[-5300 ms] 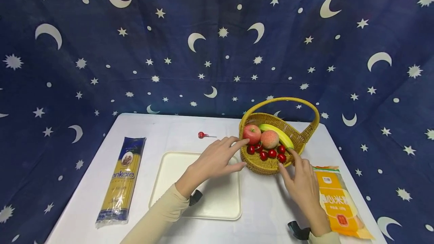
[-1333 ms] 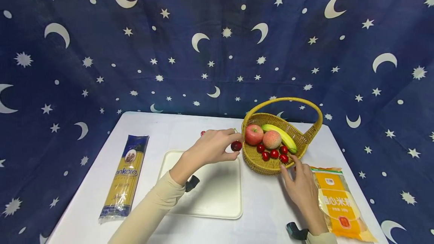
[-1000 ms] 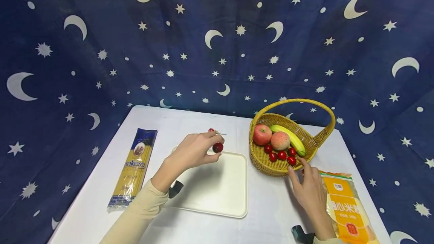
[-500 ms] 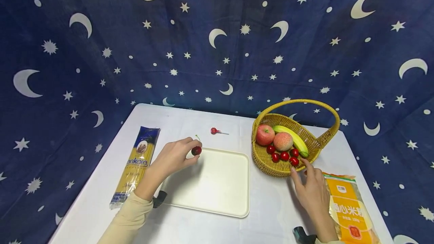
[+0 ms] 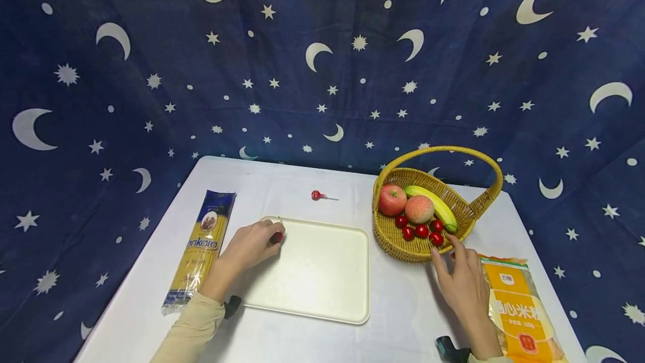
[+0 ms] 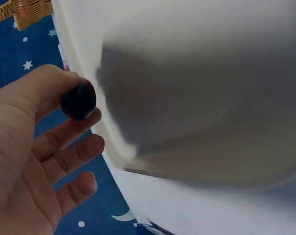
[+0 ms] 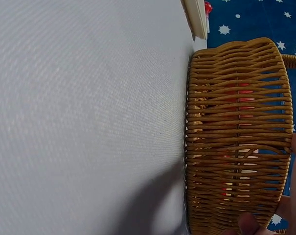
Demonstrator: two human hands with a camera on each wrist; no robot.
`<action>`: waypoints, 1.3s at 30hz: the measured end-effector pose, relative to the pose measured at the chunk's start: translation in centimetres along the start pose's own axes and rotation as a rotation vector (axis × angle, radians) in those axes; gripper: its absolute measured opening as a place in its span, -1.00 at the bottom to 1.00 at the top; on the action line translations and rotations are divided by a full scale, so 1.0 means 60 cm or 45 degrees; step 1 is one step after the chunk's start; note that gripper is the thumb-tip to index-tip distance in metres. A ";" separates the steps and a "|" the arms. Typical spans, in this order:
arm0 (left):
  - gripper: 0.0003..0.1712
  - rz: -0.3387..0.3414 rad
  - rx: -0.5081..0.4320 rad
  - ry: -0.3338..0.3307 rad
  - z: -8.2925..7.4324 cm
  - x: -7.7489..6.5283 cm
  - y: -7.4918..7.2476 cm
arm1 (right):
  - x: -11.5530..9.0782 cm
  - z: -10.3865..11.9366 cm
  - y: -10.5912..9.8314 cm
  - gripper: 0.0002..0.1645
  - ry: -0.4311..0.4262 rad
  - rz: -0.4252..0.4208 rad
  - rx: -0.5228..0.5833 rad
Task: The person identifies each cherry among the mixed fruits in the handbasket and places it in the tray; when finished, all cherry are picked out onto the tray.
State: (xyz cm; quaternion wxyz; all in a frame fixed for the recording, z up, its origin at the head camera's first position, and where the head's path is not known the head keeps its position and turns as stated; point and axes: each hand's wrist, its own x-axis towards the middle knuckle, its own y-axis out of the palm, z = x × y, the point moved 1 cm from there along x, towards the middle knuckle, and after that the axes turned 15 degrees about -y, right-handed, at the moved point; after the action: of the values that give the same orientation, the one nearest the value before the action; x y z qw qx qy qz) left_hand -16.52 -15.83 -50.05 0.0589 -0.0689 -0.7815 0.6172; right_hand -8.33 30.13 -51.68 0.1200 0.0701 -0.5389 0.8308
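In the head view, my left hand (image 5: 250, 246) pinches a dark red cherry (image 5: 276, 237) by the left end of a cream rectangular tray (image 5: 322, 273). The left wrist view shows the cherry (image 6: 79, 100) between thumb and index finger, the other fingers spread apart, above the tray's corner. My right hand (image 5: 466, 284) holds the near rim of a wicker basket (image 5: 398, 252), thumb and index finger at the rim. Inside the basket lie an apple (image 5: 392, 200), a peach (image 5: 419, 209), a banana (image 5: 433, 205) and several red cherries (image 5: 421, 231).
A wrapped red lollipop (image 5: 317, 195) lies behind the tray. To the left is a blue and yellow pasta packet (image 5: 200, 248). An orange food bag (image 5: 521, 307) lies beside my right hand. A dark starry cloth (image 5: 282, 60) hangs behind the white table.
My left hand has lifted a cherry out from the basket and carried it left, then lowered it at the tray's left end. My right hand has stayed at the basket's rim.
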 end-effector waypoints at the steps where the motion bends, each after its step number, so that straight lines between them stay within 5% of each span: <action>1: -0.73 0.005 0.005 -0.006 0.002 0.000 0.003 | 0.000 0.000 0.000 -0.17 0.000 -0.001 0.000; 13: -0.67 0.010 0.030 -0.038 0.008 -0.003 0.015 | 0.000 -0.002 0.001 -0.16 0.009 0.012 0.005; 22: -0.46 -0.067 0.014 -0.016 -0.011 0.001 -0.006 | -0.001 -0.002 0.001 -0.18 -0.003 -0.004 -0.007; 30: -0.47 -0.214 -0.014 0.162 -0.058 0.028 -0.027 | -0.001 -0.002 0.001 -0.19 0.006 -0.004 -0.005; 39: -0.58 -0.288 -0.052 0.408 -0.157 0.063 -0.042 | -0.003 0.002 -0.002 -0.20 0.017 -0.002 0.012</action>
State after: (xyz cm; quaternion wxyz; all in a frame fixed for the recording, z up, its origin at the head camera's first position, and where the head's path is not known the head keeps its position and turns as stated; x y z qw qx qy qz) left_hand -18.66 -6.70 -45.41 0.2501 -0.0792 -0.7773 0.5718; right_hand -8.14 30.06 -51.61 0.1239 0.0657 -0.5340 0.8338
